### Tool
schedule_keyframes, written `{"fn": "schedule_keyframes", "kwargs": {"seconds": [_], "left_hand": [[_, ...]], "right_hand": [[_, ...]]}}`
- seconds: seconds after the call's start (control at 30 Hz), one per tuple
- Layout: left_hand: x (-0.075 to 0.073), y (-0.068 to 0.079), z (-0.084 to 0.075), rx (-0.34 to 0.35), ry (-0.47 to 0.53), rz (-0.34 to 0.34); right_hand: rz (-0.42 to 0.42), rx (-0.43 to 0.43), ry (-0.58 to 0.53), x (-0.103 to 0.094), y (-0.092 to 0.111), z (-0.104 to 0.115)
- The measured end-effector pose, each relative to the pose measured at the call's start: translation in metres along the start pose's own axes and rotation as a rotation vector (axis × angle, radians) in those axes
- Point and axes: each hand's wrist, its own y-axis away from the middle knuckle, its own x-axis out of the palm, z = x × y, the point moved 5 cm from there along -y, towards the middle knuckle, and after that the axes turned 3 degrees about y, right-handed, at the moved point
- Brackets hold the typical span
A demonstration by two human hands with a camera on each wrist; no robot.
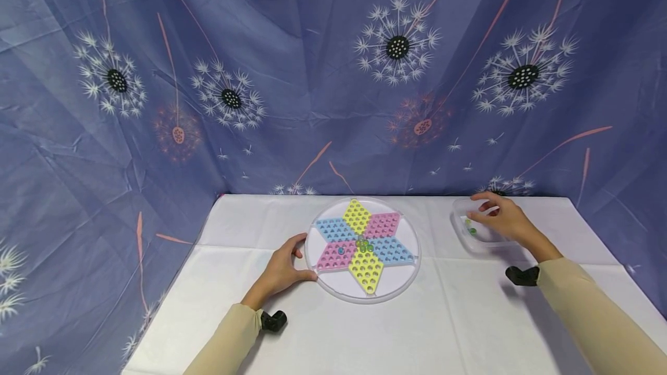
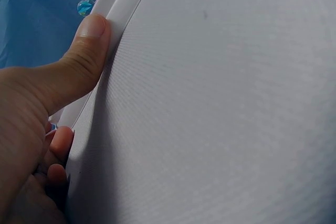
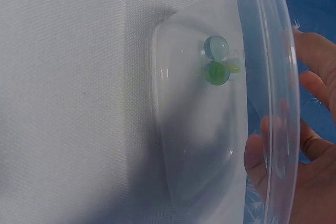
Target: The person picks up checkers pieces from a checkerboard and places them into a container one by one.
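A: What's nearest?

B: The left hand (image 1: pixel 281 268), loosely spread, touching the left edge of a round board (image 1: pixel 397 278). Marbles (image 1: pixel 363 245) cluster mid-board; a blue marble (image 1: pixel 341 250) sits on the left pink tip (image 1: pixel 329 264).

A: And beyond?

B: The right hand (image 1: pixel 504 221), over a clear tub (image 1: pixel 480 246), thumb and fingers parted; nothing shows in that grip.

A: The loose marbles?

B: In the tub, below and left of the right hand, the nearer one: a green marble (image 3: pixel 217 73) beside a clear marble (image 3: pixel 216 48), round, without long axis.

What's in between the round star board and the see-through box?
Just bare white tablecloth between the star board and the see-through box. The head view shows it.
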Motion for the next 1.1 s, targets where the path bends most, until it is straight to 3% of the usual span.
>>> {"fn": "schedule_keyframes", "kwargs": {"seconds": [0.63, 1.1], "left_hand": [[0.000, -0.001, 0.002, -0.003, 0.005, 0.008], [0.000, -0.001, 0.002, 0.001, 0.013, 0.013]], "right_hand": [[-0.006, -0.028, 0.022, -0.004, 0.000, 0.011], [-0.028, -0.154, 0.033, -0.006, 0.002, 0.055]]}}
